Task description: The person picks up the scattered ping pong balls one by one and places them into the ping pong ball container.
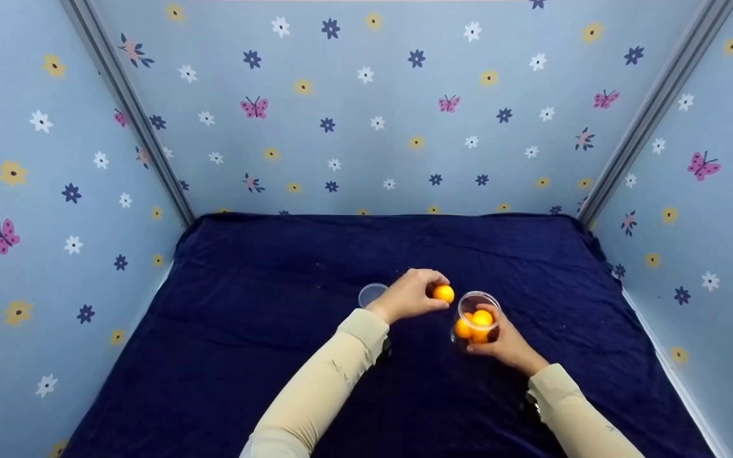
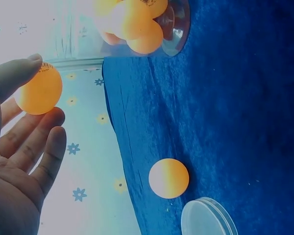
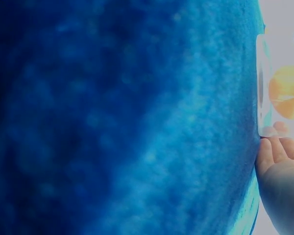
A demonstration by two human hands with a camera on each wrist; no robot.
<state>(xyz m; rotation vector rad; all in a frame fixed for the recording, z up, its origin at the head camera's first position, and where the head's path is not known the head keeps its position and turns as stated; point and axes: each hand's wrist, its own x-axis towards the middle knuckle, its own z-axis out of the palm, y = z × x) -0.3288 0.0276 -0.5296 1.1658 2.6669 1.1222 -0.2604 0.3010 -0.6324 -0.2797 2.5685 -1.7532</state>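
Observation:
My left hand [image 1: 414, 294] pinches an orange ping-pong ball [image 2: 40, 90] between thumb and fingers, just left of the mouth of a clear plastic jar [image 1: 480, 294]. My right hand [image 1: 511, 343] grips that jar around its side, thumb toward the near side. Several orange balls [image 2: 132, 20] lie at the bottom of the jar. In the right wrist view the jar's base [image 3: 260, 88] shows edge-on beside the fingers, with an orange ball [image 3: 286, 92] seen through the wall.
One loose orange ball [image 2: 169, 178] lies on the dark blue cloth [image 1: 265, 331]. A clear round lid [image 1: 373, 293] rests near it, partly behind my left wrist in the head view. Flower-patterned walls [image 1: 366, 114] enclose the cloth-covered surface at the back and sides.

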